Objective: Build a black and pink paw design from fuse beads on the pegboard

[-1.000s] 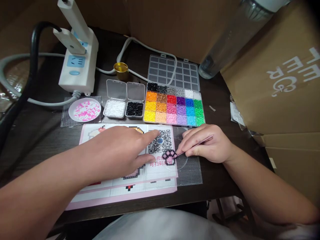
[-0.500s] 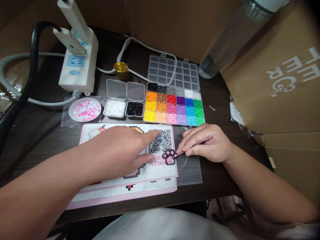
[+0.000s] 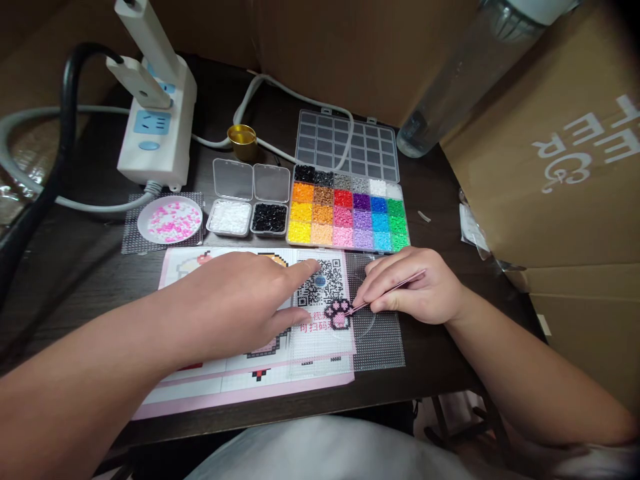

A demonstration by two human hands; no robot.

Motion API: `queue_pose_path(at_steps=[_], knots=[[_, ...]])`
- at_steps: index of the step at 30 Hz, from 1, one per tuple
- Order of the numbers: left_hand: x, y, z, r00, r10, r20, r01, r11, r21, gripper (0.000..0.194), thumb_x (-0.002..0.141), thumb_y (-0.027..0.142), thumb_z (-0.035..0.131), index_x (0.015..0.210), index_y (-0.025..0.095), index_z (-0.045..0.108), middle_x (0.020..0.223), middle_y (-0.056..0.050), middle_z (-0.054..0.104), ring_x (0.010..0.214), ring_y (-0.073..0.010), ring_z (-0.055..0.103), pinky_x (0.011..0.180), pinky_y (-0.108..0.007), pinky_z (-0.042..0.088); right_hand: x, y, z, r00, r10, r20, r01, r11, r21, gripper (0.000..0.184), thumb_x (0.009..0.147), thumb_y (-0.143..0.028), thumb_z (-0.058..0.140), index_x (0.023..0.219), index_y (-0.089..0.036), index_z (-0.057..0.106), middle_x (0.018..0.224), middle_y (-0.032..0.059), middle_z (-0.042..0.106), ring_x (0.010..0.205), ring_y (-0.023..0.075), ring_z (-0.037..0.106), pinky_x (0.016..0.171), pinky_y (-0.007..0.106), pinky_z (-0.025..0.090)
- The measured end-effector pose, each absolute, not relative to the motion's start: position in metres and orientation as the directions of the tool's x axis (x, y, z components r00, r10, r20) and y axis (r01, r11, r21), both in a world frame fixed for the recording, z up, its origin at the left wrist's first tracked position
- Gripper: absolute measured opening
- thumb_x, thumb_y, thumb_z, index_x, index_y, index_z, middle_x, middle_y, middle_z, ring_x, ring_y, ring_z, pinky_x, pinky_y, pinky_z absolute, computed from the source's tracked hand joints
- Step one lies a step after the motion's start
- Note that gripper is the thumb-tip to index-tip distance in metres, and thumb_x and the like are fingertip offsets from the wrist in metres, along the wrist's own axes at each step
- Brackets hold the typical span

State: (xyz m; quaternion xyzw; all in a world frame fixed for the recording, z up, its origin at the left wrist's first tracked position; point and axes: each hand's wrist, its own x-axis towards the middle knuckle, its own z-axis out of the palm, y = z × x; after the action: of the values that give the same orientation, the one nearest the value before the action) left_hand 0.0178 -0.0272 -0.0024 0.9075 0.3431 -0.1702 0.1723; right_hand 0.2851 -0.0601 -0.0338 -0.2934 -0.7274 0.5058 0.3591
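My right hand point(image 3: 417, 287) is closed around pink tweezers point(image 3: 387, 292), whose tips reach the pink-and-black paw made of small beads point(image 3: 341, 315). That paw lies on a clear pegboard point(image 3: 380, 347), which overlaps the right edge of the printed pattern sheets point(image 3: 235, 385). Over the sheets, my left hand point(image 3: 250, 300) is open, thumb and index finger apart and pointing right, holding nothing. The index fingertip is by a printed QR code point(image 3: 330, 273). Whether a bead sits between the tweezer tips is too small to tell.
A sorted bead box point(image 3: 353, 200) with its lid open stands behind the hands. Left of it are small boxes of white beads point(image 3: 229, 217) and black beads point(image 3: 270, 218), then a dish of pink and white beads point(image 3: 163, 230). A power strip point(image 3: 155, 133) and a gold cup point(image 3: 243, 143) stand farther back.
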Motion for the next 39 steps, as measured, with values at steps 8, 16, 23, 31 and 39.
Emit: queue_pose_path(at_steps=[8, 16, 23, 31, 39], knots=[[0.019, -0.028, 0.001, 0.701, 0.56, -0.441, 0.688, -0.695, 0.212, 0.063, 0.095, 0.052, 0.052, 0.153, 0.025, 0.05, 0.084, -0.009, 0.075, 0.069, -0.028, 0.065, 0.057, -0.033, 0.035, 0.285, -0.059, -0.033, -0.571, 0.785, 0.238, 0.065, 0.332, -0.941, 0.008, 0.081, -0.012, 0.085, 0.088, -0.017, 0.085, 0.084, 0.0106, 0.084, 0.072, 0.0205, 0.08, 0.066, 0.029, 0.064], [0.017, -0.028, -0.002, 0.707, 0.565, -0.425, 0.683, -0.702, 0.203, 0.063, 0.095, 0.053, 0.053, 0.151, 0.025, 0.052, 0.082, -0.01, 0.074, 0.068, -0.0299, 0.066, 0.056, -0.034, 0.034, 0.285, -0.061, -0.034, -0.566, 0.79, 0.235, 0.054, 0.32, -0.946, 0.009, 0.08, -0.011, 0.085, 0.088, -0.017, 0.085, 0.084, 0.0112, 0.084, 0.071, 0.0206, 0.08, 0.065, 0.029, 0.064], [0.017, -0.028, -0.004, 0.71, 0.564, -0.422, 0.678, -0.71, 0.191, 0.063, 0.096, 0.055, 0.051, 0.153, 0.025, 0.049, 0.076, -0.008, 0.073, 0.064, -0.0278, 0.064, 0.056, -0.034, 0.032, 0.285, -0.06, -0.033, -0.563, 0.799, 0.212, 0.075, 0.304, -0.95, 0.006, 0.08, -0.015, 0.086, 0.086, -0.017, 0.085, 0.083, 0.0103, 0.084, 0.071, 0.0207, 0.08, 0.067, 0.03, 0.065], [0.017, -0.029, -0.001, 0.707, 0.559, -0.433, 0.682, -0.7, 0.209, 0.065, 0.097, 0.052, 0.052, 0.156, 0.024, 0.047, 0.086, -0.011, 0.076, 0.074, -0.0314, 0.07, 0.06, -0.037, 0.044, 0.287, -0.061, -0.033, -0.471, 0.858, 0.207, 0.019, 0.244, -0.969, 0.01, 0.079, -0.017, 0.087, 0.088, -0.02, 0.086, 0.085, 0.0094, 0.084, 0.073, 0.0209, 0.08, 0.067, 0.03, 0.065], [0.018, -0.031, 0.007, 0.682, 0.587, -0.437, 0.715, -0.66, 0.231, 0.062, 0.095, 0.043, 0.06, 0.153, 0.026, 0.052, 0.089, -0.011, 0.078, 0.075, -0.0299, 0.073, 0.065, -0.037, 0.053, 0.282, -0.055, -0.043, 0.153, 0.963, 0.222, 0.286, 0.172, -0.943, 0.012, 0.087, -0.028, 0.079, 0.092, -0.021, 0.086, 0.079, 0.0063, 0.082, 0.05, 0.0117, 0.06, 0.048, 0.026, 0.053]])
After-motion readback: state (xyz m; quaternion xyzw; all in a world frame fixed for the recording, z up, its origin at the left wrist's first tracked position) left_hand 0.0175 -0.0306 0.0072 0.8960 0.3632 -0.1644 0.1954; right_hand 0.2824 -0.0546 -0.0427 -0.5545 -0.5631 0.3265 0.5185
